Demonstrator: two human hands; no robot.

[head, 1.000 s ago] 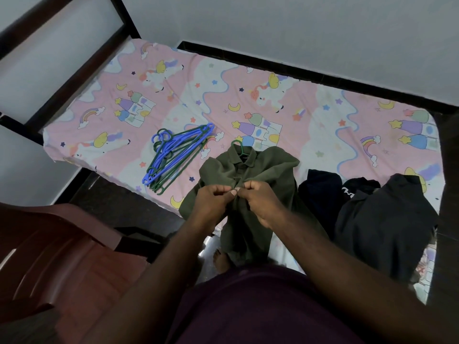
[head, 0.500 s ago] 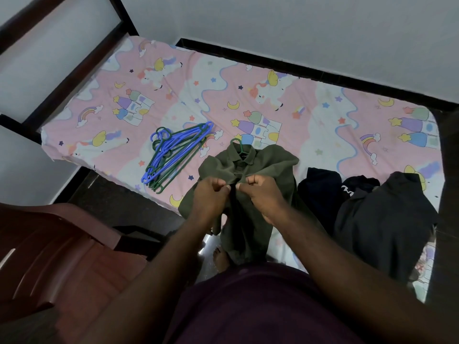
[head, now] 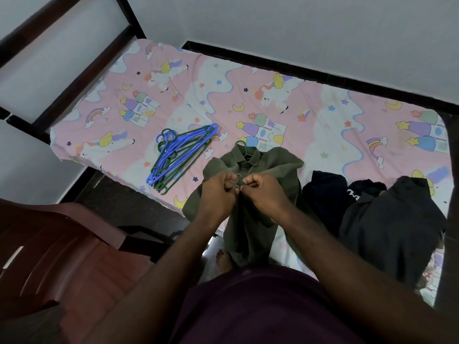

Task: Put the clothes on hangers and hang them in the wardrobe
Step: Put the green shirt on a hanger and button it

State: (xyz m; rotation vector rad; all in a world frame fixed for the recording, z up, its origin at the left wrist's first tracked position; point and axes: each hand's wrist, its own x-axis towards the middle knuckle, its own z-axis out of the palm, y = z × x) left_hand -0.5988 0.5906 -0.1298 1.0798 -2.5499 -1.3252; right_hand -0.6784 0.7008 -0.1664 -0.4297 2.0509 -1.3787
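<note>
Standing at the near edge of a bed covered with a pink cartoon-print sheet of unicorns, castles and rainbows (head: 323, 115), looking down at both hands. Pinching the front placket of an olive-green collared shirt (head: 250, 219) with the left hand (head: 218, 192) and the right hand (head: 265, 192), fingers of both curled tight onto the fabric just below the collar, knuckles nearly meeting over a small round button between them. Lying collar-up on the sheet, upper part of the shirt resting on the bed, lower part draping over the edge toward the floor. Poking out of the collar, the hook of a green plastic hanger (head: 242, 146), the rest of it hidden inside the shirt. Resting just to the left of the shirt, apart from it, a loose bundle of blue and green plastic hangers (head: 178, 157), hooks gathered at the far left end. Lying to the right of the shirt, a heap of dark navy and black clothes (head: 387, 227), one piece bearing a small white mark, spilling over the bed's near edge. Showing at lower left, a reddish-brown plastic chair (head: 62, 252). Peeking out below the shirt's hem, a bare foot (head: 223, 259) on the floor. Filling the bottom of the view, a dark maroon garment (head: 260, 306) on the body.
</note>
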